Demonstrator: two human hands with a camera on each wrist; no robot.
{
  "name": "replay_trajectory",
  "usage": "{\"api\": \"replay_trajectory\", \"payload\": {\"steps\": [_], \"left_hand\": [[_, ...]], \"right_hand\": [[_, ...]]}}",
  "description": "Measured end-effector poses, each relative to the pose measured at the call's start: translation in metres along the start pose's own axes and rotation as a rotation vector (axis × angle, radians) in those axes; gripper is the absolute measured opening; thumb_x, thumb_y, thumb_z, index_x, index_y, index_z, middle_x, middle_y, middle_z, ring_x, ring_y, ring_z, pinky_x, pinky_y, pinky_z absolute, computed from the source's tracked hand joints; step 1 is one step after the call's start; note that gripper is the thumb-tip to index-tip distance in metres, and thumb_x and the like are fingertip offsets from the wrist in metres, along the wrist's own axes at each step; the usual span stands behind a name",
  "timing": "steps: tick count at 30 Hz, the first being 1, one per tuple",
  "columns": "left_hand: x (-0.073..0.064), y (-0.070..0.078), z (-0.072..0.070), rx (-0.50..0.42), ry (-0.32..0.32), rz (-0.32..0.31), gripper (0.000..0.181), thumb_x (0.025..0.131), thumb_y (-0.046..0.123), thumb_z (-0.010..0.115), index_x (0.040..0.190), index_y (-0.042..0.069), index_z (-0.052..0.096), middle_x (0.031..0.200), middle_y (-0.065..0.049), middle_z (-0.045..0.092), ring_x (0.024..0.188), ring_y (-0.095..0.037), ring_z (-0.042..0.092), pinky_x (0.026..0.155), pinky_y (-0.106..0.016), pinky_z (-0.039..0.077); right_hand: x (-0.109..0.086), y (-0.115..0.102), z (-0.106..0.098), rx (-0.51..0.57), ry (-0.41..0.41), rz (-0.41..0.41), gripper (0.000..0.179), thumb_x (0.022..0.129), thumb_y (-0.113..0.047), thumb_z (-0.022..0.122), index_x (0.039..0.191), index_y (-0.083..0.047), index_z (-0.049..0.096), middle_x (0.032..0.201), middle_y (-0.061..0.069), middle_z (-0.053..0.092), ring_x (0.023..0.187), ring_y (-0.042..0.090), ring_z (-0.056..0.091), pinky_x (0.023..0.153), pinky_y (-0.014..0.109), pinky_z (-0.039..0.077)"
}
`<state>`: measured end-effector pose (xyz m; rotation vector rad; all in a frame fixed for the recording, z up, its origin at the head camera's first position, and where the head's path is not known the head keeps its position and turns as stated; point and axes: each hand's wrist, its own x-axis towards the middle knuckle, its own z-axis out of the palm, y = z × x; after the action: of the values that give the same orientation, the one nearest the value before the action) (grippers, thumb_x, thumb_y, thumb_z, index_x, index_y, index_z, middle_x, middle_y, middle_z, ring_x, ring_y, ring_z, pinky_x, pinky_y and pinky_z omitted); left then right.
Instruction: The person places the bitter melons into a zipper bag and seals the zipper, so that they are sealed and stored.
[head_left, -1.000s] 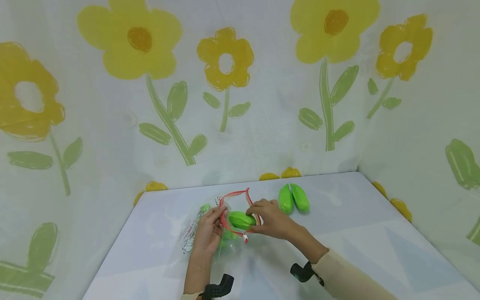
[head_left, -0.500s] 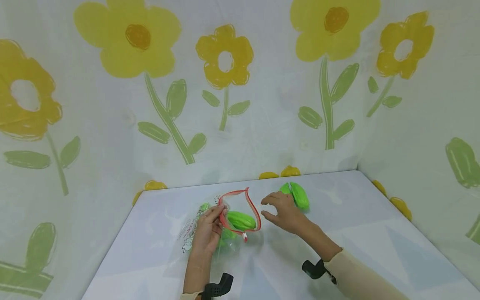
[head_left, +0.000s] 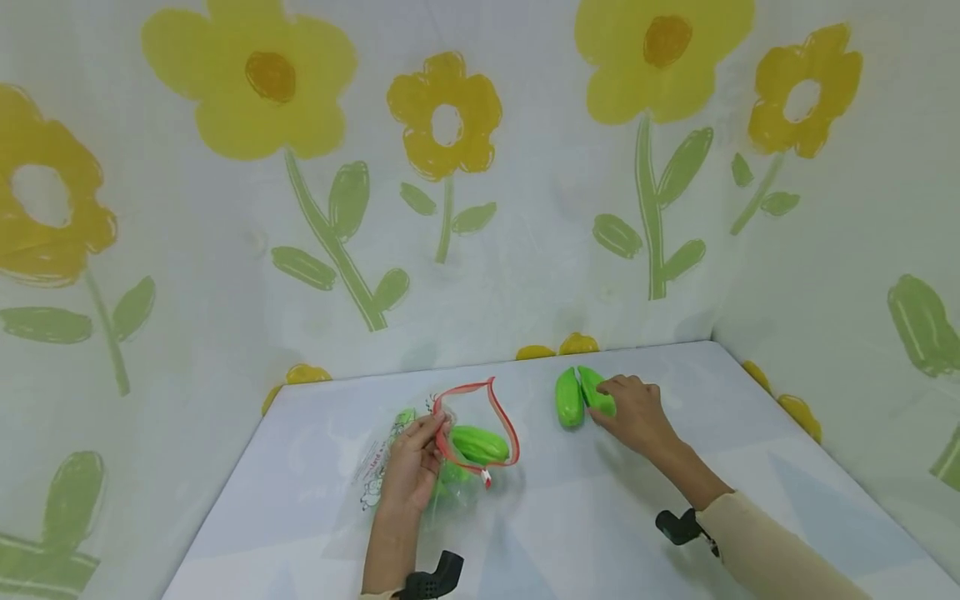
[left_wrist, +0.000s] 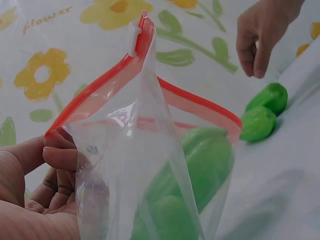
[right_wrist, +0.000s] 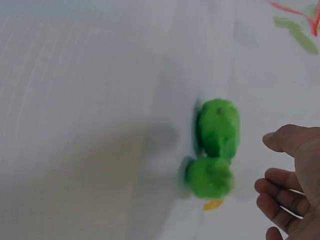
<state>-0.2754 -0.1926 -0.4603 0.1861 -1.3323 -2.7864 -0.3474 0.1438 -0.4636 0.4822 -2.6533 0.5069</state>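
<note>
My left hand [head_left: 411, 462] pinches the red zip edge of a clear zip bag [left_wrist: 115, 165], whose mouth gapes toward the right. A plump, ridged green cucumber-like vegetable [head_left: 480, 445] lies inside the bag near its mouth; more green shows through the plastic below it. My right hand [head_left: 633, 414] hovers over two similar green vegetables [head_left: 569, 398] lying side by side on the table, its thumb and fingers apart with nothing between them. In the right wrist view that hand [right_wrist: 295, 175] stands beside the pair, separate from it. A white slider [left_wrist: 134, 39] sits on the red zip.
The white table [head_left: 255, 508] backs onto a pale cloth wall [head_left: 525, 275] printed with yellow flowers, and the cloth also runs along both sides. Black wrist cameras [head_left: 435, 577] are strapped to both forearms.
My right hand has let go of the vegetable at the bag's mouth and moved right to the pair on the table. My left hand keeps its hold on the bag.
</note>
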Motion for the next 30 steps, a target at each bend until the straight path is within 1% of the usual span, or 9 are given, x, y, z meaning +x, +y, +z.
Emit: {"api": "replay_trajectory", "payload": {"steps": [5,7,13,17,25,30], "left_hand": [[-0.001,-0.001,-0.003,-0.012,0.008,-0.013,0.008,0.095,0.013,0.070,0.097,0.005,0.068,0.091,-0.004,0.073,0.077,-0.005,0.069,0.055,-0.012,0.046],[-0.001,0.000,-0.005,-0.010,-0.002,-0.017,0.008,0.096,0.012,0.069,0.097,0.005,0.068,0.091,-0.003,0.072,0.076,-0.005,0.069,0.055,-0.012,0.046],[0.001,0.004,-0.003,-0.003,-0.029,0.018,0.010,0.095,0.013,0.070,0.099,0.004,0.068,0.088,-0.003,0.072,0.074,-0.004,0.068,0.054,-0.011,0.045],[0.002,0.005,-0.001,-0.020,-0.027,0.012,0.007,0.096,0.011,0.068,0.098,0.004,0.069,0.088,-0.003,0.072,0.075,-0.005,0.068,0.055,-0.012,0.046],[0.002,0.006,0.002,-0.025,-0.025,0.026,0.007,0.096,0.011,0.069,0.097,0.005,0.069,0.091,-0.004,0.072,0.077,-0.005,0.069,0.057,-0.012,0.047],[0.003,0.006,0.000,-0.024,-0.025,0.015,0.007,0.096,0.012,0.069,0.097,0.006,0.069,0.087,-0.002,0.073,0.074,-0.004,0.069,0.054,-0.011,0.046]], "right_hand": [[-0.001,0.013,0.008,-0.036,-0.039,0.069,0.045,0.084,-0.029,0.081,0.114,0.002,0.068,0.112,0.017,0.065,0.104,0.038,0.056,0.082,0.056,0.037],[-0.002,0.016,0.011,-0.041,-0.053,0.093,0.048,0.084,-0.031,0.081,0.115,0.003,0.067,0.112,0.018,0.065,0.105,0.039,0.055,0.082,0.056,0.037],[0.003,0.022,0.020,-0.045,-0.087,0.153,0.058,0.086,-0.038,0.078,0.121,0.006,0.063,0.117,0.023,0.061,0.109,0.041,0.053,0.082,0.058,0.037],[0.006,0.025,0.023,-0.046,-0.116,0.200,0.063,0.087,-0.040,0.076,0.123,0.008,0.060,0.119,0.026,0.060,0.110,0.043,0.053,0.084,0.059,0.037],[0.011,0.027,0.028,-0.018,-0.130,0.248,0.059,0.086,-0.039,0.076,0.119,0.008,0.061,0.113,0.024,0.062,0.104,0.041,0.054,0.083,0.057,0.037],[0.011,0.029,0.031,0.036,-0.133,0.289,0.056,0.086,-0.036,0.077,0.116,0.008,0.063,0.100,0.018,0.065,0.092,0.035,0.055,0.080,0.054,0.036]]}}
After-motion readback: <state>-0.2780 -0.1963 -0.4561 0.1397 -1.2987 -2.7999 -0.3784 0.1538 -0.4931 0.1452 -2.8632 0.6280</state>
